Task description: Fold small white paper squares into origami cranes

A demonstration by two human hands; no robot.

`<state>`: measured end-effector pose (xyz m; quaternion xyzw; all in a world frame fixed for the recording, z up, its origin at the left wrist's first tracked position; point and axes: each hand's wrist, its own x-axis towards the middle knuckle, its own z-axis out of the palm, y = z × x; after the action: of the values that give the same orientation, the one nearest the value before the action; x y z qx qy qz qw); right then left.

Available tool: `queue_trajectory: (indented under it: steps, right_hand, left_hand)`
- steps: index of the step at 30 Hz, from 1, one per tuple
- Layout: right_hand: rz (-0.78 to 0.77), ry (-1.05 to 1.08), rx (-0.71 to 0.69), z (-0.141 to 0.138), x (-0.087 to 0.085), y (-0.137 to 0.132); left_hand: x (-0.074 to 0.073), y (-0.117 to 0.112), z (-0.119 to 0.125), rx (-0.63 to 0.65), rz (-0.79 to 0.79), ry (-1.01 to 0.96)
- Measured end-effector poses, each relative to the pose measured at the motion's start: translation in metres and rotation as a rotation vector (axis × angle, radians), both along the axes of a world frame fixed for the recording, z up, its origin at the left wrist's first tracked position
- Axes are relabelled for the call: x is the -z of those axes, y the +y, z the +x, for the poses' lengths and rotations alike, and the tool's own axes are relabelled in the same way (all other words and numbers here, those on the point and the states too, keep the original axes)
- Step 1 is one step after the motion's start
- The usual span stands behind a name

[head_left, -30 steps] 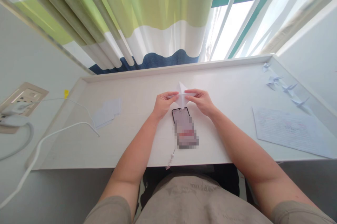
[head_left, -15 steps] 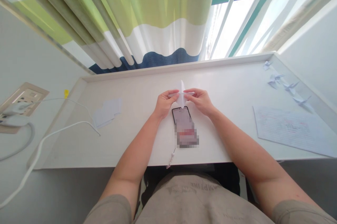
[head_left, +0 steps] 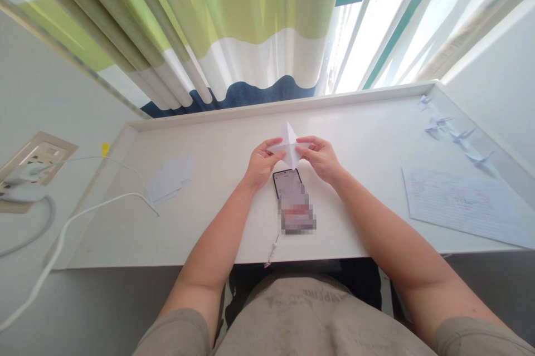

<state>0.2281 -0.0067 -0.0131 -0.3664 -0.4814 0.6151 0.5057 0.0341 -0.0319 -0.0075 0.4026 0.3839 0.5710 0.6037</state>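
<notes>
Between my two hands is a white folded paper (head_left: 289, 147), shaped like a four-pointed star, one point up and one down. My left hand (head_left: 266, 162) pinches its left point between thumb and fingers. On the other side, my right hand (head_left: 321, 158) grips the right point the same way. The paper is held above the white desk (head_left: 225, 222), just beyond the top end of a phone (head_left: 289, 183). The phone lies face up with its screen partly blurred, and a beaded strap (head_left: 271, 254) trails from its lower end.
Several folded paper cranes (head_left: 462, 136) stand along the desk's right side, behind a written sheet (head_left: 460, 205). Loose white paper squares (head_left: 171, 178) lie at the left. A white cable (head_left: 96, 203) crosses the left edge near a wall socket (head_left: 35, 166). Curtains (head_left: 251, 5) hang behind.
The folded paper has been raised slightly and its middle faces now show wider and flatter. Both hands keep hold of its side points, with the fingers shifted a little.
</notes>
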Motion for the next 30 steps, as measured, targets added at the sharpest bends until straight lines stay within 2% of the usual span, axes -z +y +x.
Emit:
queue_trajectory:
  steps: [5, 17, 30]
  right_hand:
    - [0.004, 0.008, 0.042, 0.002, -0.001, 0.002]
    - [0.027, -0.096, 0.040, 0.001, -0.007, 0.000]
    - [0.004, -0.090, 0.063, 0.002, -0.005, 0.002]
  left_hand:
    - [0.000, 0.000, -0.001, -0.049, -0.016, 0.061]
    - [0.008, 0.008, -0.007, -0.105, -0.019, 0.036]
    - [0.003, 0.004, -0.007, -0.154, 0.019, 0.138]
